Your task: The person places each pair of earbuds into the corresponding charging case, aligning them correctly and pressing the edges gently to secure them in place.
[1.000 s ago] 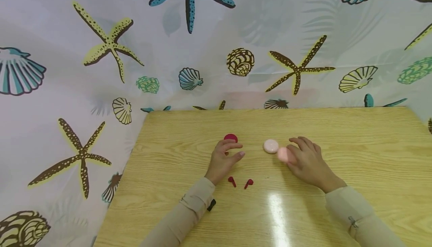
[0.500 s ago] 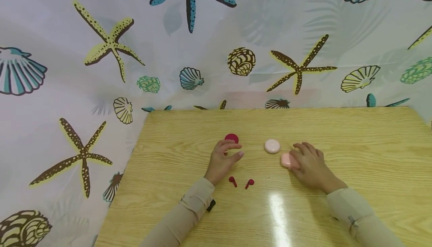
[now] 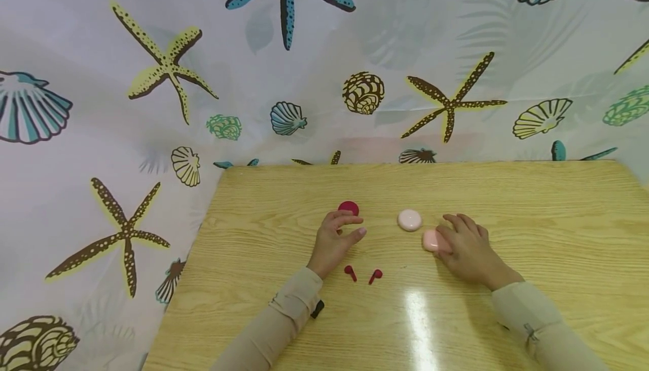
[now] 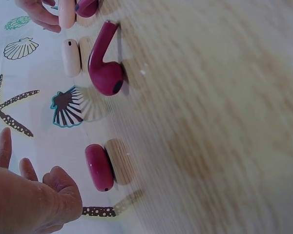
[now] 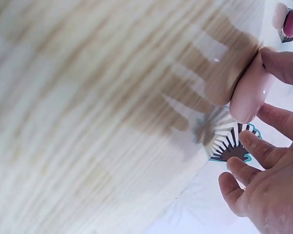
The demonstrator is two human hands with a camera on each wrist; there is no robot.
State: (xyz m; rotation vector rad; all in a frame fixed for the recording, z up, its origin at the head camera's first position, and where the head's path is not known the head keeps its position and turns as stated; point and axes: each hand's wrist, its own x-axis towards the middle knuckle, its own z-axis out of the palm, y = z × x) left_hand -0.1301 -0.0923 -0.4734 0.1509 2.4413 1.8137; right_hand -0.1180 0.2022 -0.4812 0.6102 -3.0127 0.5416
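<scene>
My right hand [image 3: 466, 254] pinches a pink earbud case [image 3: 430, 240] between thumb and forefinger, its other fingers spread behind. In the right wrist view the pink case [image 5: 251, 92] stands right at its reflection on the tabletop. My left hand [image 3: 332, 241] holds nothing; its fingers curve loosely close by a dark red round earbud case [image 3: 349, 206], partly covering it in the head view. Two magenta earbuds, one on the left [image 3: 350, 272] and one on the right [image 3: 376, 276], lie nearer me. One earbud [image 4: 105, 73] looms large in the left wrist view.
A pale pink round case [image 3: 409, 219] sits between the two hands, just beyond the pink one. The wooden table [image 3: 243, 224] ends at a hanging cloth [image 3: 324, 67] printed with starfish and shells. A small black piece [image 3: 317, 309] shows beside the left sleeve.
My right hand has lowered the pink case toward me onto the table and still holds it there. The left hand and the earbuds have stayed in place.
</scene>
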